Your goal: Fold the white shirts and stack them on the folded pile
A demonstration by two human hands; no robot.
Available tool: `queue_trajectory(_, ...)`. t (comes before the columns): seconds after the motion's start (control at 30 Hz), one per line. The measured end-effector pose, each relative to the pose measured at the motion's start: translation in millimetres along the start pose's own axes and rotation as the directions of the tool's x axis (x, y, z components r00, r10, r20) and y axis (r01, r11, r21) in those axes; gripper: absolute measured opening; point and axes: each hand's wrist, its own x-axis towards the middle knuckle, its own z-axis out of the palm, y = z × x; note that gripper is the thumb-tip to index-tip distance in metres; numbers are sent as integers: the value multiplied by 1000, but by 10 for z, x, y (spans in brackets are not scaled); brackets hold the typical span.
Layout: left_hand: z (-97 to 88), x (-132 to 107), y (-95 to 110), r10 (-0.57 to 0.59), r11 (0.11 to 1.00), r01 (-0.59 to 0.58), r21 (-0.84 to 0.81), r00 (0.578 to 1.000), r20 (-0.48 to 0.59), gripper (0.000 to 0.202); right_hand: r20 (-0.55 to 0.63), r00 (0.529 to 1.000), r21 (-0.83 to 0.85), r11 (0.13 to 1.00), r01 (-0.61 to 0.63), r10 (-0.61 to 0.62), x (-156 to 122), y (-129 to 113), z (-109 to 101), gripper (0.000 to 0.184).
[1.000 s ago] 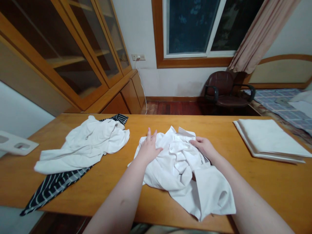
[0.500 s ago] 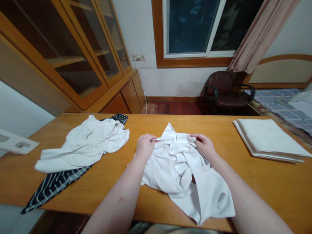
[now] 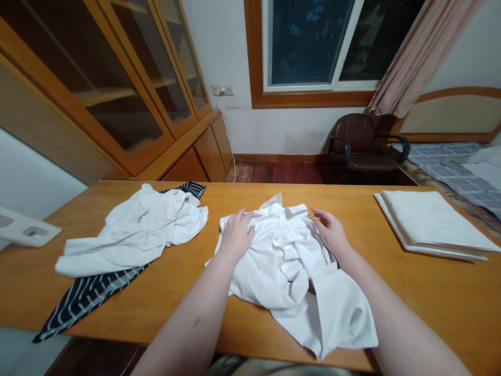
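A crumpled white shirt point(image 3: 289, 261) lies on the wooden table in front of me, its collar at the far end and a few buttons showing down the front. My left hand point(image 3: 237, 234) rests flat on the shirt's left shoulder, fingers stretched out and open. Beside the right shoulder is my right hand point(image 3: 329, 227), fingers apart and bent a little, with nothing in them. Its fingertips are close to the cloth; whether they touch it I cannot tell. One sleeve spreads toward the table's near edge on the right.
Another white garment point(image 3: 136, 230) lies crumpled at the left, over a black-and-white striped cloth point(image 3: 94, 292). Flat folded white sheets point(image 3: 434, 219) are stacked at the right of the table point(image 3: 195, 292). Beyond stand a brown armchair point(image 3: 354, 141) and a glass-door cabinet point(image 3: 117, 99).
Both hands have let go of the shirt's collar edges. The left has flattened onto the cloth, the right has opened beside it. The collar now lies spread open.
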Motion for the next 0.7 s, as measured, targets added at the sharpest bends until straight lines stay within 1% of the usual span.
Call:
queue_trajectory(0.07, -12, -3, 27, 63, 998, -63, 6, 998, 28, 42, 50, 994, -34, 995, 99, -97, -19, -27, 3, 35)
queue_trajectory(0.17, 13, 3, 41, 110, 994, -110, -2, 992, 54, 54, 174, 963, -122, 966, 229, -206, -40, -88, 19, 43)
queue_trajectory(0.23, 36, 7, 38, 144, 990, -143, -21, 986, 79, 61, 286, 934, -163, 950, 266, -212, -51, -111, 40, 47)
queue_trajectory(0.33, 50, 9, 31, 182, 982, -173, -72, 973, 143, 69, 410, 899, -241, 932, 270, -154, -68, -98, 79, 47)
queue_trajectory(0.43, 46, 11, 24, 187, 981, -172, -92, 962, 199, 70, 459, 880, -316, 903, 290, -122, -79, -63, 103, 47)
queue_trajectory(0.53, 50, 23, 19, 207, 978, -194, -77, 947, 244, 59, 481, 868, -346, 884, 315, -121, -77, -45, 103, 46)
queue_trajectory(0.6, 64, 38, 20, 211, 978, -203, -56, 944, 254, 51, 486, 866, -352, 880, 318, -118, -70, -44, 97, 45)
queue_trajectory(0.7, 95, 69, 28, 152, 988, -152, -20, 956, 249, 47, 486, 865, -338, 887, 315, -122, -58, -42, 92, 43)
